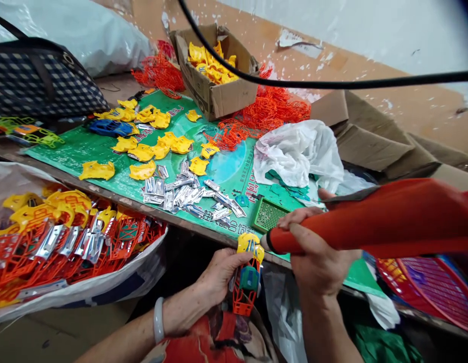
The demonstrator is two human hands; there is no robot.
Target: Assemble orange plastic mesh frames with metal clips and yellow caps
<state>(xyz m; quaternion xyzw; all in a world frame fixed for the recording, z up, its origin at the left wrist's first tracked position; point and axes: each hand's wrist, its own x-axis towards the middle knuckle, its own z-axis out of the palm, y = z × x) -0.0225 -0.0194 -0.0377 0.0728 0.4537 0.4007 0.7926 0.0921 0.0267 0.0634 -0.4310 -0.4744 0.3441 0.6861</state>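
My left hand (218, 275) grips a toy car body (246, 292) with an orange lattice frame, a dark green block inside and a yellow printed panel at its far end. Wrapped round a red power screwdriver (343, 222) is my right hand (319, 259). The tool's tip meets or nearly meets the side of the yellow panel; exact contact is hard to make out. Just beyond, a small green perforated tray (270, 214) lies on the table edge. Silver strip parts (186, 191) are heaped to its left, with loose yellow panels (143, 151) behind them.
A cardboard box (234, 98) of yellow panels stands at the back, beside piles of orange lattice frames (279, 106). A white plastic bag (298, 151) lies right of centre. At left, a large sack (143, 262) holds many car bodies. A black cable (332, 80) crosses above.
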